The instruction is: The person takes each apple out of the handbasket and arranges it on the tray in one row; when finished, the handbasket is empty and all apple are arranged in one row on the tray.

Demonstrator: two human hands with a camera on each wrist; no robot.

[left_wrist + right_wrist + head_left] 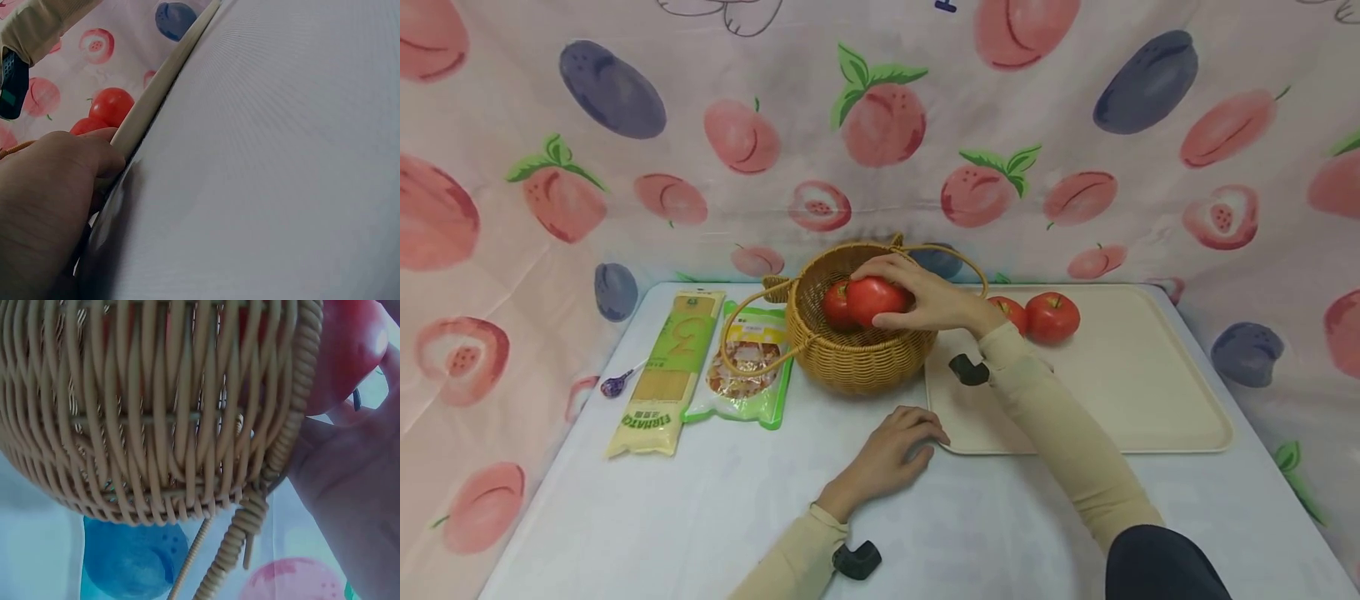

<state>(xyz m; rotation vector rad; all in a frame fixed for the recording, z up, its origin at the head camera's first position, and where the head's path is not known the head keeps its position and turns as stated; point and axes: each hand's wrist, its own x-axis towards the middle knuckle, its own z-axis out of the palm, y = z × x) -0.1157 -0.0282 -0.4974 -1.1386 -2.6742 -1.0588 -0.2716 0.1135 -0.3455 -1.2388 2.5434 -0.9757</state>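
My right hand (936, 300) holds a red apple (872, 300) at the mouth of a woven wicker basket (857, 367), thumb on the near side and fingers over the top. Beside it, a second apple (837, 310) sits inside the basket. In the right wrist view, the held apple (347, 359) shows just past the basket's rim (306, 356). My left hand (891, 454) rests on the table with loosely bent fingers, its fingertips at the near left corner of a cream tray (1135, 375). Two more apples, one partly behind my right wrist, lie on the tray's far left part (1052, 318).
Left of the basket lie a green-edged food bag (748, 367), a pack of noodles (666, 375) and a purple-wrapped lollipop (615, 385). One basket handle (724, 342) hangs over the bag; the other arches out behind my right hand. A fruit-print cloth (880, 167) hangs behind the table.
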